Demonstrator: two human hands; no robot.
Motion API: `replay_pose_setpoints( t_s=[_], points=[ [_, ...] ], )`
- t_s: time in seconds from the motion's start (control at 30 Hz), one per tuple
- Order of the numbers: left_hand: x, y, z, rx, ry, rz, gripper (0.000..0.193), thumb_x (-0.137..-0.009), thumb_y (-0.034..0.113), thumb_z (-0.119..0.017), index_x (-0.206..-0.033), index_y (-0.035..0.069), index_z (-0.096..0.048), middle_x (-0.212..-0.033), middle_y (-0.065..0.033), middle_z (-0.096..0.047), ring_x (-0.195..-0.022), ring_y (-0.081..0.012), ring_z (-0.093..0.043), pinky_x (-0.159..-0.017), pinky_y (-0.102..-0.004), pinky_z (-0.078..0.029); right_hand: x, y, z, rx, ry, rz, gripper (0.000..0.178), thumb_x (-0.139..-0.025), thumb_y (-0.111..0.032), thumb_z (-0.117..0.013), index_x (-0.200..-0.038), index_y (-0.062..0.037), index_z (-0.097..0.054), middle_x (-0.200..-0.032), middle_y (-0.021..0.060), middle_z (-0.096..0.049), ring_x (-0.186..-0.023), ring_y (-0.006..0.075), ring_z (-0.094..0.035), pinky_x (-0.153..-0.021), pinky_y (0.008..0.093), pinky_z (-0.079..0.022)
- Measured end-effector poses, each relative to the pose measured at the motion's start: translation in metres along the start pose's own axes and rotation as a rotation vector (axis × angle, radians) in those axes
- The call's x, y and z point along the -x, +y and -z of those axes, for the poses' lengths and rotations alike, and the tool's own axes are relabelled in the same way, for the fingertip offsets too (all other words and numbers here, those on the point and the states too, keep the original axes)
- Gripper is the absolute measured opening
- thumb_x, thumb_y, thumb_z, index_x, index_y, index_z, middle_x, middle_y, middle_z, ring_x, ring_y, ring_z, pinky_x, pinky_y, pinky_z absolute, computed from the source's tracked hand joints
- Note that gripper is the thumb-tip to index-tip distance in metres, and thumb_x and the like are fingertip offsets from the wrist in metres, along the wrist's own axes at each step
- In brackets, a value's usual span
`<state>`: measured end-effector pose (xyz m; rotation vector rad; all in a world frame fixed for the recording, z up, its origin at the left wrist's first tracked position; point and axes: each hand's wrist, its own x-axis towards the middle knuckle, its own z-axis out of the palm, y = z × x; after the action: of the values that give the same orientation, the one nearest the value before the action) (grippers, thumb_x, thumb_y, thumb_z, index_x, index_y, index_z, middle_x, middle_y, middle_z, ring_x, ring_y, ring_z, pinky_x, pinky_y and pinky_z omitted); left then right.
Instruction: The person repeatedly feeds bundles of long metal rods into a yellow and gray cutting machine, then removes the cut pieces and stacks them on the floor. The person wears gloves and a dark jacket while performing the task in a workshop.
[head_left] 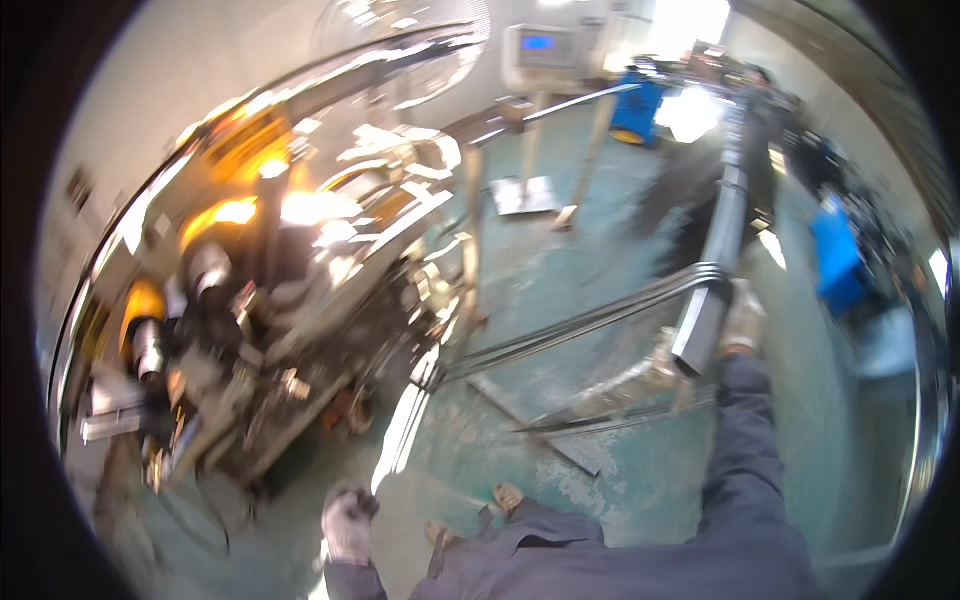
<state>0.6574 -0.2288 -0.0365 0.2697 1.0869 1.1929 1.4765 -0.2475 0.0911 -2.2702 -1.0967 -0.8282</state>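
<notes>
My right hand point(743, 315), in a pale glove, rests against the right side of a long grey metal tube point(728, 225), close to its near end. Blur smears its fingers, so their grip on the tube does not show. Several thin dark rods point(590, 322) run from the left and meet the tube near my right hand. At the lower left, my left hand point(350, 522), also gloved, is closed. It lies over the line of a bright, narrow strip point(403, 430); what it holds, if anything, cannot be made out.
On the left stands a large machine with yellow parts point(250, 145) and a cluttered metal bed point(320, 320). A flat bar point(530, 425) lies on the green floor ahead of my feet. A control box point(540, 55) stands at the back. Blue equipment point(838, 255) is at the right.
</notes>
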Motion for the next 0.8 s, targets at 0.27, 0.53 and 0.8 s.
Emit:
replay_pose_setpoints(
  t_s=[0.27, 0.53, 0.8],
  points=[
    [0.066, -0.068, -0.031, -0.018, 0.077, 0.047, 0.038, -0.100, 0.001, -0.072, -0.136, -0.006, -0.063, -0.117, -0.0194, -0.078, -0.101, -0.0322, -0.080, -0.092, -0.0460, -0.067, -0.074, 0.029, -0.105, 0.006, -0.100, 0.200, 0.038, -0.112, -0.021, -0.050, -0.141, -0.0124, -0.074, -0.137, 0.0187, -0.077, -0.124, 0.0396, -0.075, -0.105, 0.0488, -0.061],
    [0.168, -0.064, 0.148, 0.086, 0.710, -0.146, 0.041, -0.097, 0.002, -0.072, -0.136, -0.002, -0.062, -0.114, -0.0189, -0.081, -0.094, -0.0299, -0.081, -0.082, -0.0409, -0.065, 0.336, -0.213, -0.052, -0.338, -0.698, 0.504, 0.040, -0.104, -0.032, -0.060, -0.129, -0.0057, -0.078, -0.122, 0.0225, -0.079, -0.117, 0.0413, -0.077, -0.102, 0.0486, -0.062],
    [0.331, -0.010, 0.390, -0.030, 1.040, -0.609, 0.017, -0.098, -0.002, -0.071, -0.112, 0.005, -0.076, -0.106, -0.0056, -0.079, -0.093, -0.0161, -0.075, -0.084, -0.0344, -0.062, 0.559, -0.380, 0.033, -0.207, -1.305, 0.869, 0.050, -0.095, -0.042, -0.070, -0.117, 0.0011, -0.083, -0.107, 0.0262, -0.082, -0.110, 0.0431, -0.080, -0.100, 0.0483, -0.062]
  ],
)
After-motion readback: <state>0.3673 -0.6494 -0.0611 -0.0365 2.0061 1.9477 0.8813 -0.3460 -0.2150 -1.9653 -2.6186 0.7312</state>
